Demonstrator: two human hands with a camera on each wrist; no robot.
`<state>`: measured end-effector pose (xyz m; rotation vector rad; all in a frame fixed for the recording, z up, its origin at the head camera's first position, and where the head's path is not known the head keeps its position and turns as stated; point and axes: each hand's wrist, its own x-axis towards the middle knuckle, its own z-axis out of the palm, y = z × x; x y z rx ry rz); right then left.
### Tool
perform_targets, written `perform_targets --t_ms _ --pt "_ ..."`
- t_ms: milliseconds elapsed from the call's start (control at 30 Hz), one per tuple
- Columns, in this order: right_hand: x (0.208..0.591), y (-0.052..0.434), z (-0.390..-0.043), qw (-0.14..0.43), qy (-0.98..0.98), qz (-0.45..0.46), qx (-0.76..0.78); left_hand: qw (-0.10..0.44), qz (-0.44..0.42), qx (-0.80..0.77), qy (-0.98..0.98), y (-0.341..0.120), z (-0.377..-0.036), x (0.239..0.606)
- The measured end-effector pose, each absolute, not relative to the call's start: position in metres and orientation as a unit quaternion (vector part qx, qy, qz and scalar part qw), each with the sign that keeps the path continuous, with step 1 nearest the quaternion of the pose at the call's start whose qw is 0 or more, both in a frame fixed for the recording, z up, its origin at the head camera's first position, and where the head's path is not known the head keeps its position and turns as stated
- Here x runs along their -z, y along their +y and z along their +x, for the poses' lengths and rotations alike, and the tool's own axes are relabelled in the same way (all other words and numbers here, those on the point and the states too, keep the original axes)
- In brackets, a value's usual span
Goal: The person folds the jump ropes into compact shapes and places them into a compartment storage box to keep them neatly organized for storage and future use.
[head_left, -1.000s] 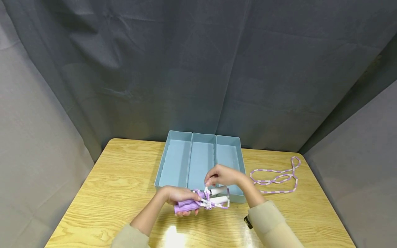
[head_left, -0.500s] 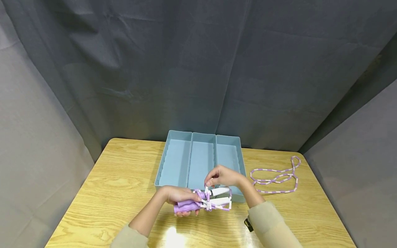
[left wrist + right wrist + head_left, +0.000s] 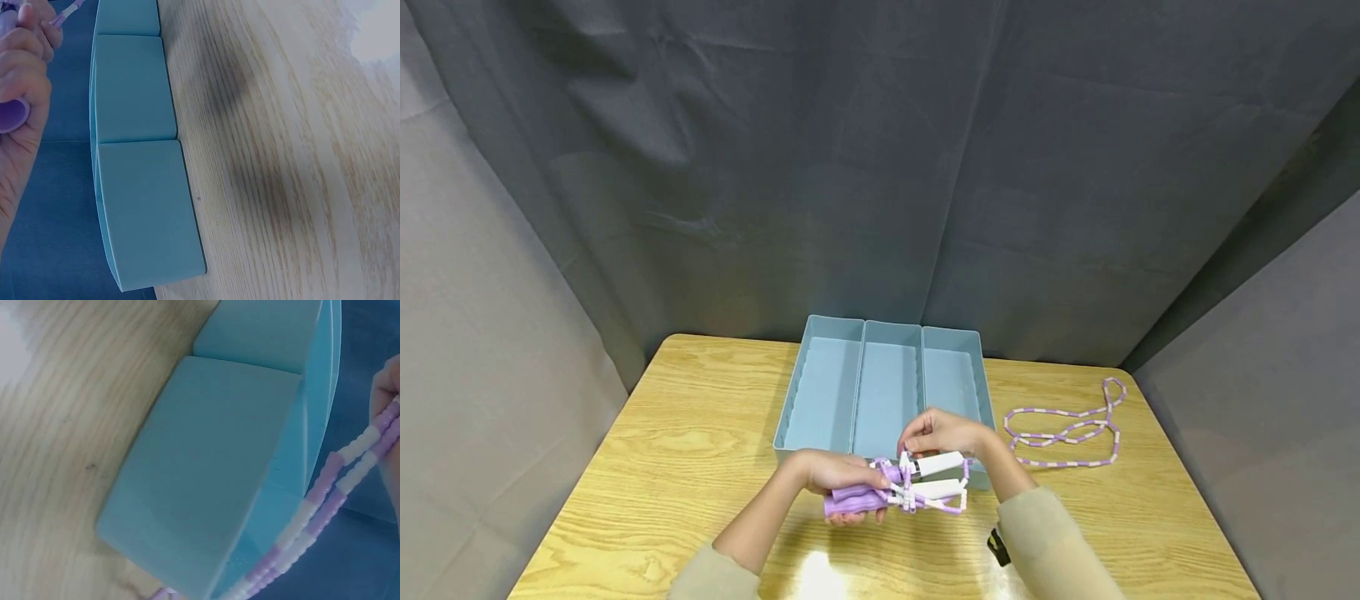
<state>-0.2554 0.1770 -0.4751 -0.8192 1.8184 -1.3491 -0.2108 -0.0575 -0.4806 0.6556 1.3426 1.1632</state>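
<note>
While a dark grey curtain (image 3: 880, 167) hangs behind my wooden table (image 3: 685, 450), the blue tray (image 3: 886, 385) sits at the back, its three compartments bare. Just in front, my left hand (image 3: 838, 475) grips the skipping rope's purple handles (image 3: 857, 498); my right hand (image 3: 942, 433) pinches its beaded cord (image 3: 951, 504), whose free length lies right of the tray.

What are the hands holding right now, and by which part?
The left hand grips the skipping rope's purple handles. The right hand pinches the beaded cord where it wraps the handles' white ends.
</note>
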Motion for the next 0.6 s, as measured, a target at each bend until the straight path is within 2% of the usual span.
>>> perform_targets --t_ms 233,433,600 --pt "0.481 0.182 -0.252 0.384 0.640 -0.319 0.584 0.575 0.289 -0.509 0.572 -0.058 -0.212 0.476" --pt "0.477 0.181 -0.242 0.407 0.592 -0.260 0.645 0.544 0.303 -0.520 0.585 -0.058 -0.215 0.473" --pt "0.476 0.177 -0.235 0.390 0.579 -0.236 0.677 0.529 0.301 -0.530 0.590 -0.058 -0.217 0.475"
